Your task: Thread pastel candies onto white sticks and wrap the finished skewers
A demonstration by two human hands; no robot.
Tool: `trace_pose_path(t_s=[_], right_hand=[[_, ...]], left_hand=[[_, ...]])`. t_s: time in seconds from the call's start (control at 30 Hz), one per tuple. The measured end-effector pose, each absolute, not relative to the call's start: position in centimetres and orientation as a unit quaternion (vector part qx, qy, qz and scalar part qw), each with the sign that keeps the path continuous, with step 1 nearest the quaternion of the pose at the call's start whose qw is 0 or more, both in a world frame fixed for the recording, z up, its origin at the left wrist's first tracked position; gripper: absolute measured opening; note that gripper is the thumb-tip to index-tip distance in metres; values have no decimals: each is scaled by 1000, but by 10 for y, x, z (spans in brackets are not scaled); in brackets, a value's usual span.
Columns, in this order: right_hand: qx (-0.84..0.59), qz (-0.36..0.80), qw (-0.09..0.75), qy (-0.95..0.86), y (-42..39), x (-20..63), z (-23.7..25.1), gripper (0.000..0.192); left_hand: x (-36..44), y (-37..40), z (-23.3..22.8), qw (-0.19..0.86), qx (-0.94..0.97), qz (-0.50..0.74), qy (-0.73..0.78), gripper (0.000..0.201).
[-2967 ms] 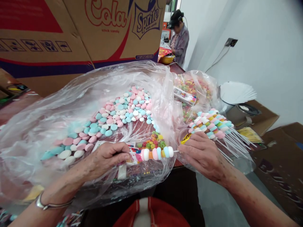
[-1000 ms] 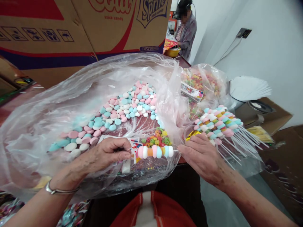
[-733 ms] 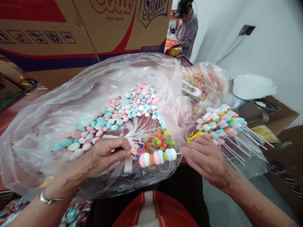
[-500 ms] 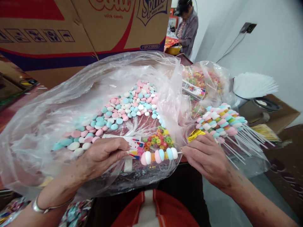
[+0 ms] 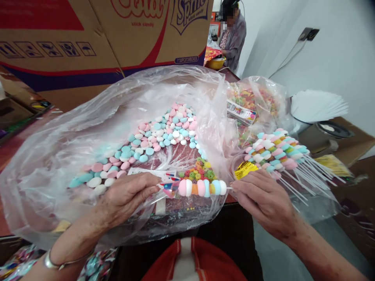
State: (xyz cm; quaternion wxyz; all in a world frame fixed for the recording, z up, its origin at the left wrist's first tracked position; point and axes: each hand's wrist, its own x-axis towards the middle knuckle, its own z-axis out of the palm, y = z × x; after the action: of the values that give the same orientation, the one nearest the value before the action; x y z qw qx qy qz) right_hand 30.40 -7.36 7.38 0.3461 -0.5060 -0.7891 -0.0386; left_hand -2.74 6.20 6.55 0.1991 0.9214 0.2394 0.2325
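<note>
A candy skewer [image 5: 202, 187] of pink, white, orange and blue pieces lies level between my hands. My right hand [image 5: 265, 201] pinches its thin white stick. My left hand [image 5: 125, 197] pinches a small printed wrapper [image 5: 168, 186] at the skewer's tip. Both hands hover over the near edge of a big clear plastic bag [image 5: 73, 132] holding several pastel candy discs [image 5: 155, 136] and a small heap of coloured ring candies [image 5: 197, 173].
A pile of finished skewers [image 5: 278, 152] lies at right with sticks pointing right, beside a gold foil piece [image 5: 245, 170]. A second bag of ring candy [image 5: 252, 101] sits behind. Large cardboard cartons [image 5: 102, 35] stand at the back. Another person [image 5: 233, 35] works far off.
The skewer and both hands have drifted a little to the right, and the wrapper has come up against the skewer's tip. The view shifted slightly.
</note>
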Motion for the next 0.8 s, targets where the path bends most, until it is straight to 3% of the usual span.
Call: trace_pose_path(t_s=[0.37,0.8], right_hand=[[-542,-49,377,-749,-77,306,80,15],[-515,-115,352,-773,-76,306,76,14]], left_hand=[[-24,60,67,204,924,242,213,15],[-23,63,58,217,920,244,218,18]])
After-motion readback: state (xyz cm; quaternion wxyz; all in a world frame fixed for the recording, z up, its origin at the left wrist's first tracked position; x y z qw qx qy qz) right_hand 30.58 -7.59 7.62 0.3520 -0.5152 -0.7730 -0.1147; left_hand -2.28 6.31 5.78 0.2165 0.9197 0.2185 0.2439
